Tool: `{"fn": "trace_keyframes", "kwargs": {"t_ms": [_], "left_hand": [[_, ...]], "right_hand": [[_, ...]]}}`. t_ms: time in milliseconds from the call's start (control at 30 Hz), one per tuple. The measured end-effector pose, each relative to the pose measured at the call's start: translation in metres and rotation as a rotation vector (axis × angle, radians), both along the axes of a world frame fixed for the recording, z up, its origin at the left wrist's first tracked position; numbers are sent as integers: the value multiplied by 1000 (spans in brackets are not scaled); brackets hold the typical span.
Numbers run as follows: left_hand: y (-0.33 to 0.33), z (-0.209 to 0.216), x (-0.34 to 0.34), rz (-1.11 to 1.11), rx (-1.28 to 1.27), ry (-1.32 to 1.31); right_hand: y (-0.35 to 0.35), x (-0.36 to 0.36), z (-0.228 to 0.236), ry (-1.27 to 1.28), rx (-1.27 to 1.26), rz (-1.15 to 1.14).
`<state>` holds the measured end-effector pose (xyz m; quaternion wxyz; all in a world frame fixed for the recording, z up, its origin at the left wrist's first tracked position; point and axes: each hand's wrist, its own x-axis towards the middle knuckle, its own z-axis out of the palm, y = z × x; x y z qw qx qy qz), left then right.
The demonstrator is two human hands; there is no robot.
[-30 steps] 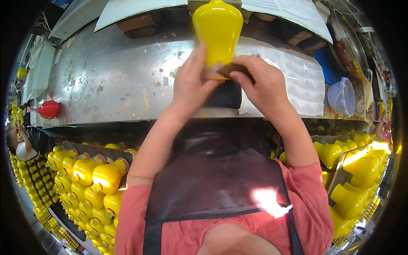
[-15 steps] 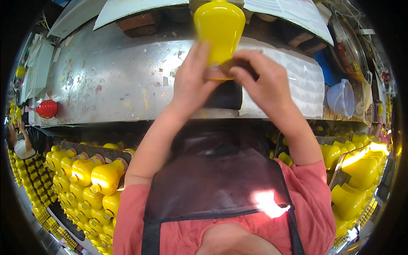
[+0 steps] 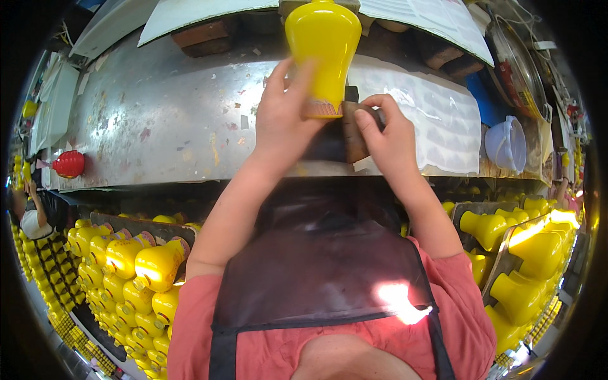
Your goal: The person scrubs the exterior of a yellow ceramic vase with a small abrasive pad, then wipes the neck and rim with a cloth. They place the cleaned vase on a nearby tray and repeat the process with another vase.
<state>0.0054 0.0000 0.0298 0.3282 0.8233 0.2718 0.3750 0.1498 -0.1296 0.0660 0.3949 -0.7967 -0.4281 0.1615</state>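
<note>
- Up front, between both hands, stands a glossy yellow vase [image 3: 323, 50], its narrow foot turned toward the person, its wide shoulder away from them
- left hand [image 3: 285, 120] closes around the lower body and foot, fingers running up the side, seemingly to steady the piece while its base is worked
- right hand [image 3: 389, 136] curls shut on a small brown block [image 3: 356, 130], pressed against the vase's foot rim; likely an abrasive pad, though I cannot tell its material
- under both hands lies a worn metal bench [image 3: 164, 126], flecked with chips; its near edge runs just below the wrists, and the stretch left of the left hand is mostly bare
- right of the right hand sits a white dimpled sheet [image 3: 437, 120], and beyond it a pale plastic bowl [image 3: 506, 142]
- far out to the left, a small red object [image 3: 68, 163] rests at the bench edge
- below the bench edge, trays of finished yellow vases [image 3: 126, 272] crowd both sides, so the elbows have little room to drop
</note>
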Motion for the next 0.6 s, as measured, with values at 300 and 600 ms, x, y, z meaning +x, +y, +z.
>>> {"fn": "trace_keyframes", "kwargs": {"t_ms": [300,600], "left_hand": [[-4,-8,-1,63,192,103],[-9,-9,0,74,145,56]], "right_hand": [[-1,-12,1,-107,86,126],[0,4,8,-6,222,73]]}}
